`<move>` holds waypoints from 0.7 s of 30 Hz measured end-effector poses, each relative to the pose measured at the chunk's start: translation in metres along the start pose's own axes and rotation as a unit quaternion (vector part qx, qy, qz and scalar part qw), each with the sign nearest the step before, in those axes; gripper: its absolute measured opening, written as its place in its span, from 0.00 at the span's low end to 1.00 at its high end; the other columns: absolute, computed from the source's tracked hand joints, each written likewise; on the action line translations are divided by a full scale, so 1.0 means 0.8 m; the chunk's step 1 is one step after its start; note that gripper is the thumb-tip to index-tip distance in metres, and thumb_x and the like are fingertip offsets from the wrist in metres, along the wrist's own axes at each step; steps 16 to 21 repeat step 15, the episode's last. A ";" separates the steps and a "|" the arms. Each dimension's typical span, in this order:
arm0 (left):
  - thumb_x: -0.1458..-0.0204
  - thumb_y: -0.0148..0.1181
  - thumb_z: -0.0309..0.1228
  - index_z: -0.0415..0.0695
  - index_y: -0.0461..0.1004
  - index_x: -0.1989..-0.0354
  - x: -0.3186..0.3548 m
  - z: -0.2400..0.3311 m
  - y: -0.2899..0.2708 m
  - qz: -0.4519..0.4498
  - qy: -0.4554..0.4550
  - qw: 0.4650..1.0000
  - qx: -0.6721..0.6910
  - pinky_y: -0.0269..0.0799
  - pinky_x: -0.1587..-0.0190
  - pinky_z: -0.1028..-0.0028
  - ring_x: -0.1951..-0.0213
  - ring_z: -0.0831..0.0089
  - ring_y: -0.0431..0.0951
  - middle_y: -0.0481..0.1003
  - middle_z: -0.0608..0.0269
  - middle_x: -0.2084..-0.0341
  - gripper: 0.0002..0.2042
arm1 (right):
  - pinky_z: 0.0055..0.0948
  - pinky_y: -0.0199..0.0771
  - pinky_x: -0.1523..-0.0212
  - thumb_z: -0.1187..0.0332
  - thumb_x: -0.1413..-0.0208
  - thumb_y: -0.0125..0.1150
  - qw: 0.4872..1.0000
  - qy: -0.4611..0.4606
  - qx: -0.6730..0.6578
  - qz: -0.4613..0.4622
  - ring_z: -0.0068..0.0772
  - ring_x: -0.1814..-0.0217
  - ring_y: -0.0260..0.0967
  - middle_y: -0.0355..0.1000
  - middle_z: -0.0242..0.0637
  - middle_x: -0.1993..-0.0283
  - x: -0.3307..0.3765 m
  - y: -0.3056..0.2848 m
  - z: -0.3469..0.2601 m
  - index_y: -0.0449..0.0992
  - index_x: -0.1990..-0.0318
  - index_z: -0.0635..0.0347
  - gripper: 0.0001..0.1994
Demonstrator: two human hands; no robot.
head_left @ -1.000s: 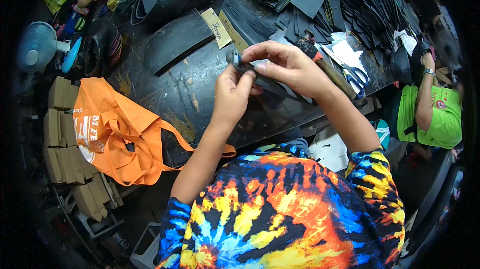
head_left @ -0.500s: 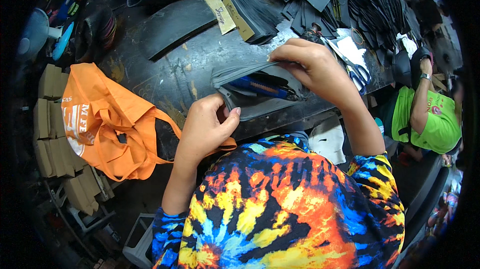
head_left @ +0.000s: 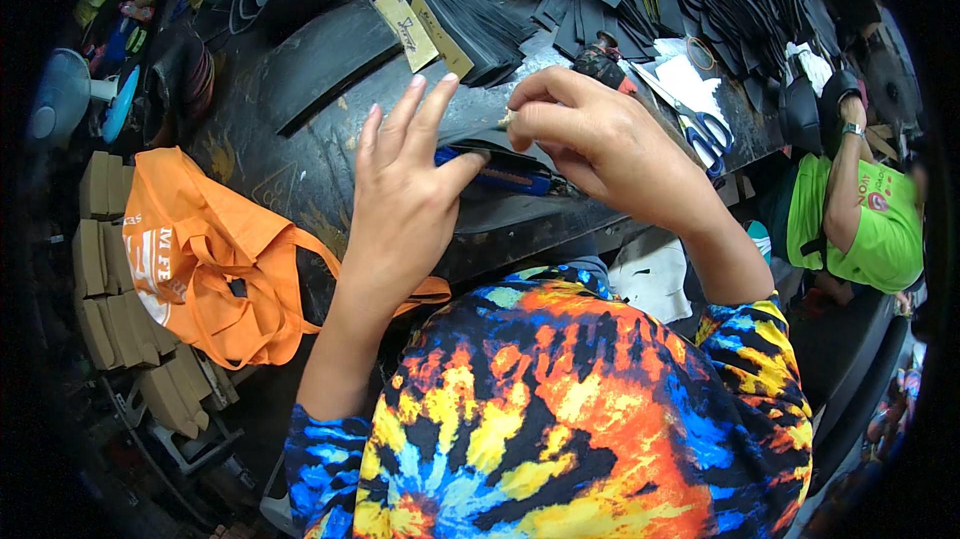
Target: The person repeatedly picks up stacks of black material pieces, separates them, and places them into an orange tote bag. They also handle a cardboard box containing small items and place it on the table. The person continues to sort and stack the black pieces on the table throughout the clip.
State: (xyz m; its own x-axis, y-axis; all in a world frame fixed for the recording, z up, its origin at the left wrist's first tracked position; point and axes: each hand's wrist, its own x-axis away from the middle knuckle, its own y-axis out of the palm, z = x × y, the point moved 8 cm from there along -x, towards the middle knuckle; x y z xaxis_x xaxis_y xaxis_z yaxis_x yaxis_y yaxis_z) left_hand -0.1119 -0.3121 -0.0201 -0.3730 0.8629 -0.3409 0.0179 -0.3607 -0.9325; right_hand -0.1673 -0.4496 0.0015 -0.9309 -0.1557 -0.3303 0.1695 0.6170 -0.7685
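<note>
My left hand lies flat with fingers spread, pressing a dark rubber piece with a blue strip onto the black bench. My right hand pinches its top edge. I think I am holding it steady; next needs a careful, straight pull

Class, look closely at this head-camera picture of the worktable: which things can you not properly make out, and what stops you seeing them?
- Blue-handled tool, head view: the left hand and right hand cover both ends.
- What the right hand pinches: too small, hidden by its fingers.
- Scissors: partly under white paper scraps.
- Person in the green shirt: cut off by the dark fisheye rim.
- Black pieces stacked on the table: too dark to count.
</note>
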 end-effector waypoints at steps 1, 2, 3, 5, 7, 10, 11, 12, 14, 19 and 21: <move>0.48 0.57 0.28 0.50 0.84 0.59 -0.007 0.003 0.006 -0.010 -0.003 1.000 -0.024 0.54 0.32 0.52 0.31 0.56 0.63 0.63 0.49 0.32 0.11 | 0.39 0.76 0.50 0.83 0.52 0.61 1.000 -0.013 0.018 0.005 0.49 0.48 0.74 0.71 0.44 0.46 0.004 -0.002 -0.005 0.77 0.56 0.61 0.14; 0.48 0.57 0.28 0.50 0.84 0.59 -0.011 0.007 0.010 -0.020 -0.001 0.999 -0.036 0.55 0.33 0.53 0.32 0.57 0.64 0.63 0.49 0.33 0.11 | 0.39 0.75 0.49 0.84 0.53 0.61 0.999 -0.024 0.048 0.008 0.49 0.47 0.74 0.70 0.44 0.44 0.009 -0.003 -0.010 0.77 0.56 0.61 0.15; 0.48 0.57 0.28 0.49 0.84 0.59 -0.014 0.009 0.015 -0.030 0.001 0.998 -0.047 0.56 0.34 0.54 0.34 0.58 0.65 0.63 0.49 0.33 0.11 | 0.39 0.75 0.46 0.84 0.52 0.60 0.998 -0.021 0.055 0.012 0.50 0.46 0.74 0.69 0.45 0.42 0.015 -0.004 -0.012 0.78 0.54 0.60 0.17; 0.48 0.56 0.28 0.46 0.83 0.60 -0.019 0.012 0.027 -0.059 0.004 0.995 -0.075 0.60 0.38 0.57 0.38 0.60 0.68 0.66 0.50 0.35 0.11 | 0.39 0.74 0.46 0.83 0.52 0.59 0.999 0.015 0.031 0.012 0.51 0.46 0.73 0.69 0.46 0.42 0.023 -0.003 -0.008 0.78 0.52 0.61 0.18; 0.54 0.62 0.26 0.46 0.82 0.61 -0.018 0.012 0.031 -0.066 -0.005 0.996 -0.056 0.60 0.39 0.55 0.42 0.59 0.70 0.67 0.52 0.37 0.11 | 0.40 0.74 0.46 0.83 0.52 0.59 0.999 0.046 0.017 0.016 0.51 0.45 0.73 0.69 0.47 0.42 0.032 0.001 -0.003 0.78 0.50 0.61 0.20; 0.57 0.66 0.26 0.46 0.82 0.65 -0.015 0.010 0.031 -0.098 0.005 0.994 -0.038 0.58 0.37 0.52 0.42 0.58 0.70 0.68 0.52 0.39 0.09 | 0.40 0.74 0.46 0.84 0.53 0.57 0.997 0.077 -0.009 0.010 0.52 0.45 0.73 0.69 0.48 0.43 0.037 0.002 -0.001 0.78 0.48 0.63 0.21; 0.57 0.66 0.26 0.46 0.82 0.66 -0.012 0.009 0.030 -0.110 0.013 0.993 -0.035 0.57 0.36 0.51 0.41 0.58 0.70 0.68 0.51 0.39 0.08 | 0.40 0.74 0.46 0.84 0.53 0.56 0.997 0.071 -0.013 0.008 0.52 0.46 0.73 0.69 0.48 0.43 0.038 0.002 -0.003 0.77 0.48 0.64 0.22; 0.57 0.66 0.26 0.46 0.82 0.67 -0.009 0.010 0.026 -0.107 0.018 0.994 -0.031 0.55 0.35 0.50 0.40 0.58 0.69 0.68 0.51 0.39 0.07 | 0.40 0.74 0.46 0.84 0.53 0.55 0.998 0.065 -0.016 0.007 0.52 0.46 0.73 0.70 0.49 0.43 0.039 0.003 -0.005 0.77 0.47 0.64 0.22; 0.57 0.66 0.26 0.45 0.82 0.70 0.003 0.021 0.020 -0.094 0.036 0.994 -0.039 0.52 0.32 0.48 0.37 0.59 0.67 0.68 0.51 0.39 0.05 | 0.39 0.74 0.45 0.85 0.53 0.55 0.998 0.054 -0.009 0.013 0.52 0.44 0.72 0.70 0.50 0.44 0.051 0.010 -0.005 0.77 0.45 0.63 0.24; 0.57 0.66 0.26 0.46 0.82 0.69 0.006 0.025 0.016 -0.085 0.049 0.995 -0.030 0.45 0.29 0.47 0.32 0.58 0.63 0.66 0.51 0.36 0.06 | 0.39 0.74 0.45 0.85 0.53 0.55 0.998 0.057 -0.007 0.008 0.53 0.43 0.72 0.70 0.50 0.43 0.053 0.012 -0.006 0.77 0.45 0.63 0.24; 0.57 0.66 0.26 0.46 0.82 0.69 0.006 0.025 0.016 -0.085 0.049 0.995 -0.030 0.45 0.29 0.47 0.32 0.58 0.63 0.66 0.51 0.36 0.06 | 0.39 0.74 0.45 0.85 0.53 0.55 0.998 0.057 -0.007 0.008 0.53 0.43 0.72 0.70 0.50 0.43 0.053 0.012 -0.006 0.77 0.45 0.63 0.24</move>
